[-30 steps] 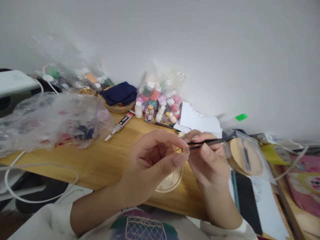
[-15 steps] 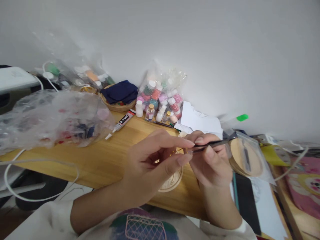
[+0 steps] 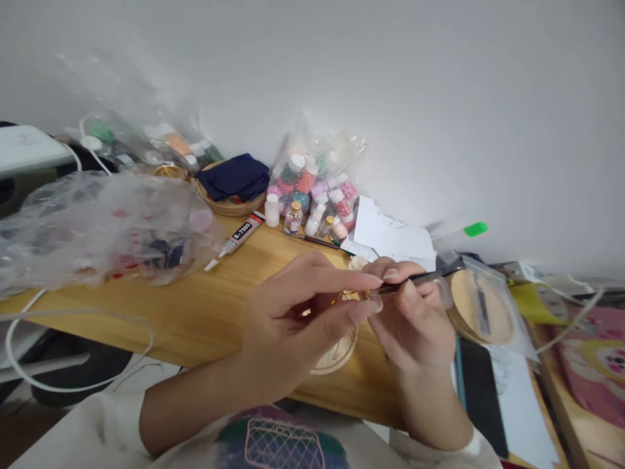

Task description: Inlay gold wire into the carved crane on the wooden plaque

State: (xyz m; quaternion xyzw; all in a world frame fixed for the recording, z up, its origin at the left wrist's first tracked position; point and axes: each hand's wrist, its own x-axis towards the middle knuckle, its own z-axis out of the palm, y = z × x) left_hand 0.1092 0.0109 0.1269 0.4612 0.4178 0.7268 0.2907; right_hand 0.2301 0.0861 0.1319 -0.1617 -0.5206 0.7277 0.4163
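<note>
My right hand pinches a pair of black tweezers between thumb and fingers, its tips pointing left. They meet a small gold wire piece at the fingertips of my left hand. The left thumb and index finger close round that piece from either side, and its exact form is partly hidden. Below the hands, a round pale wooden piece with a line pattern lies on the wooden table, half covered by the left hand.
Behind the hands stand small bottles and a clear bag of coloured jars. A glue tube lies left of them, near a basket with dark blue cloth. Crumpled plastic bags fill the left; white papers lie right.
The tweezers' two arms, visibly apart before, are now squeezed together at the gold wire piece. Both hands keep almost the same place.
</note>
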